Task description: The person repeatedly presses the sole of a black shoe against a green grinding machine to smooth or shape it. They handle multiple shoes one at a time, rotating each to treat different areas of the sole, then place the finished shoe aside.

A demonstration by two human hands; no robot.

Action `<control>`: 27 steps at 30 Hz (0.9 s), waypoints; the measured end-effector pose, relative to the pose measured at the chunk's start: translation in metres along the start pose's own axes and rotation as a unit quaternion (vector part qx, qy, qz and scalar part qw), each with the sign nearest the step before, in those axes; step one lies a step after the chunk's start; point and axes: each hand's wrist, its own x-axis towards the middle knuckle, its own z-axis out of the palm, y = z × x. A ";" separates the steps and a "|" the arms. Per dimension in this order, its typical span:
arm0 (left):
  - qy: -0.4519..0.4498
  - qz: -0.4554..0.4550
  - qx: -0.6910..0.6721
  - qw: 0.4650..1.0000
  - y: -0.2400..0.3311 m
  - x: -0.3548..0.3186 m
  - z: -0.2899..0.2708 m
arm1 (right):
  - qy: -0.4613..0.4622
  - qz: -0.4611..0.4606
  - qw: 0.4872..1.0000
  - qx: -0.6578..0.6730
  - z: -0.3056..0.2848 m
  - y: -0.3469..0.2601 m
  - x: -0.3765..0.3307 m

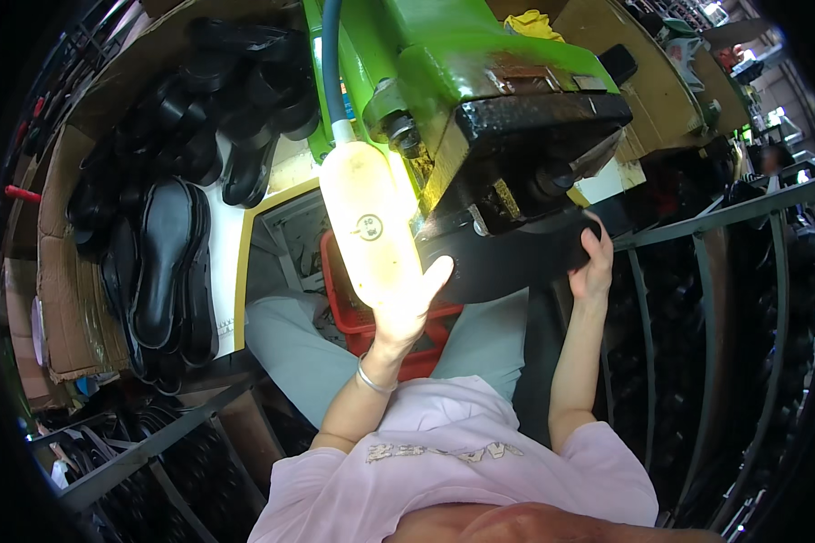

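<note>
Black and smooth-faced, a shoe sole (507, 267) is held just below the front of a green machine (480, 54), its long axis laid crosswise, rising slightly rightward. Its left end is held by the left hand (412, 299), thumb laid over it, the other fingers hidden from view. Its right end is gripped by the right hand (592, 261), fingers curled around the edge. Neither hand is nearer: both are touched by the sole. Left of the machine, more soles (167, 262) are piled in a cardboard box (68, 308); a glowing lamp (362, 213) is hung at its front-left.
</note>
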 end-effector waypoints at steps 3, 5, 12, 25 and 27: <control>0.007 -0.012 -0.065 0.998 0.010 0.000 -0.003 | -0.033 0.006 0.999 -0.015 0.011 -0.004 0.021; 0.016 -0.038 -0.121 0.992 0.023 -0.001 -0.007 | -0.055 0.013 0.998 -0.027 0.012 -0.001 0.027; -0.079 -0.047 -0.014 0.996 0.024 0.000 -0.024 | -0.072 0.008 0.997 -0.015 -0.012 0.007 0.024; -0.010 -0.015 -0.080 0.997 0.028 0.000 -0.017 | -0.101 -0.011 0.990 -0.094 0.037 -0.025 0.046; -0.047 -0.024 -0.060 0.997 0.029 0.000 -0.032 | -0.096 -0.017 0.988 -0.116 0.038 -0.020 0.046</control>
